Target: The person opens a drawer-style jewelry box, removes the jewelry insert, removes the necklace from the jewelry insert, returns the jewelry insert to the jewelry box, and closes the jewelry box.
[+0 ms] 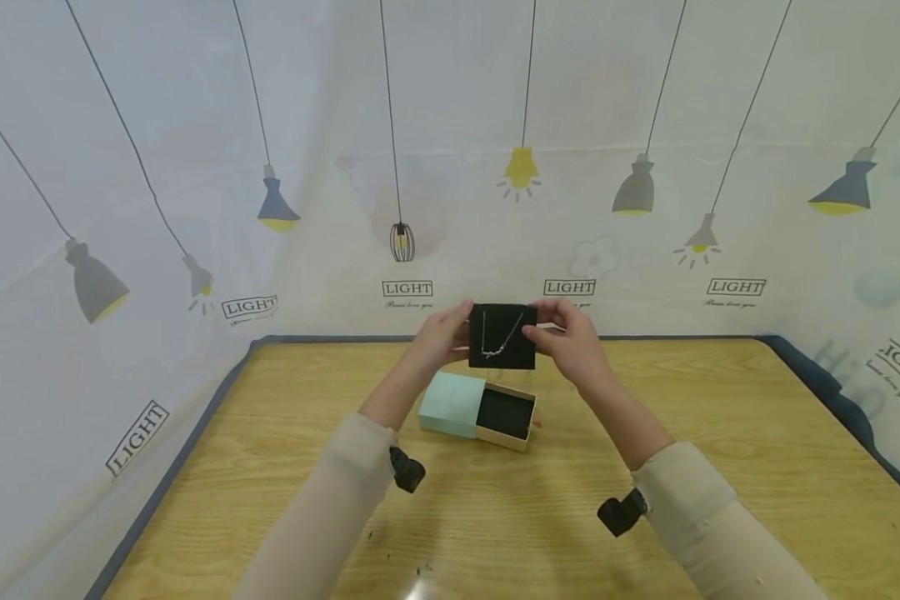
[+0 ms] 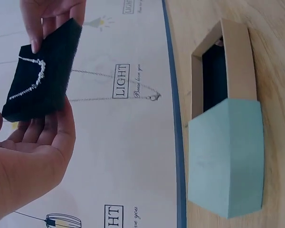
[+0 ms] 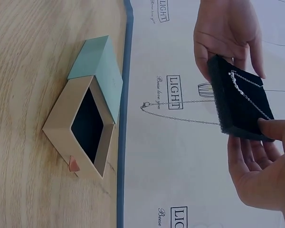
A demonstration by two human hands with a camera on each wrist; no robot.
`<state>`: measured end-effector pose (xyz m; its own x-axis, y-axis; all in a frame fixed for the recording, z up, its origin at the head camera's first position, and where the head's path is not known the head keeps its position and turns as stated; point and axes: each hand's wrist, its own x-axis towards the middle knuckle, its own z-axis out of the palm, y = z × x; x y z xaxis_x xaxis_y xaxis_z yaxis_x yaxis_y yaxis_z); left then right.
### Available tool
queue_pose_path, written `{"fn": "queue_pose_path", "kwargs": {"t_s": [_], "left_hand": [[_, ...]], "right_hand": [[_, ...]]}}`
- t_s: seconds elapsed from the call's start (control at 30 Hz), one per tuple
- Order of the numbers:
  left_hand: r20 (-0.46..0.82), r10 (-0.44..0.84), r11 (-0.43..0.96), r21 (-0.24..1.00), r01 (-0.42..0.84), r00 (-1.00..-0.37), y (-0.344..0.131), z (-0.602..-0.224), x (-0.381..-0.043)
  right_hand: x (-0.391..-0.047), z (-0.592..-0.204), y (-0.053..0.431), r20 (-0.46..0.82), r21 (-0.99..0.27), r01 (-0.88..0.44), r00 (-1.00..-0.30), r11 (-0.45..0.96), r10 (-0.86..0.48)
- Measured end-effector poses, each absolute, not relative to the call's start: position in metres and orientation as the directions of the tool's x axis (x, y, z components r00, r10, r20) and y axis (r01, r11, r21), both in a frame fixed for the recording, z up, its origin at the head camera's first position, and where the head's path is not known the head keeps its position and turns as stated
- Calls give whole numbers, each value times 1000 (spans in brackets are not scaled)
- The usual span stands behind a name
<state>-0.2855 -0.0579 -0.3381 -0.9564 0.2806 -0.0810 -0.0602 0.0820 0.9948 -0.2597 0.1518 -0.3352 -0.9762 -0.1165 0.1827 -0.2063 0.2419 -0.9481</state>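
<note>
Between both hands, above the table, is a black foam jewelry pad (image 1: 502, 355) with a silver necklace (image 1: 492, 352) across its front. My left hand (image 1: 444, 334) grips the pad's left edge, fingers behind it and thumb along the side. On the opposite edge my right hand (image 1: 570, 340) pinches it, thumb on the front face and fingers behind. Loose chain (image 3: 180, 102) hangs below the pad in both wrist views, its clasp at the low end. Under the hands lies a gift box, its mint sleeve (image 1: 452, 404) partly off a beige drawer (image 1: 504, 442) with a black inside.
The box rests on a wood-grain table (image 1: 307, 500) with a small pinkish ribbon tab (image 3: 74, 164) at the drawer's end. A white curtain (image 1: 480, 100) printed with lamps stands behind and at both sides. Small dark specks dot the table's near part.
</note>
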Motion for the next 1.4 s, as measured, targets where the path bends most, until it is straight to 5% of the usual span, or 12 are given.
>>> {"fn": "queue_pose_path", "kwargs": {"t_s": [0.27,0.6,0.77,1.4], "left_hand": [[-140,300,-150,970,-192,-944,-55,-332,-283],[-94,272,-266,949,-169,-958,-50,-325,-282],[-69,279,-270,952,-147,-958,-48,-323,-283],[-42,239,-267,958,-107,-970,-54,-316,-277]], "right_hand": [[-258,-335,148,185,-949,-205,-977,241,-103],[-258,-337,147,184,-953,-205,-976,224,-113],[-259,-341,147,144,-983,-161,-975,90,-166],[-259,-348,147,133,-989,-140,-984,47,-118]]}}
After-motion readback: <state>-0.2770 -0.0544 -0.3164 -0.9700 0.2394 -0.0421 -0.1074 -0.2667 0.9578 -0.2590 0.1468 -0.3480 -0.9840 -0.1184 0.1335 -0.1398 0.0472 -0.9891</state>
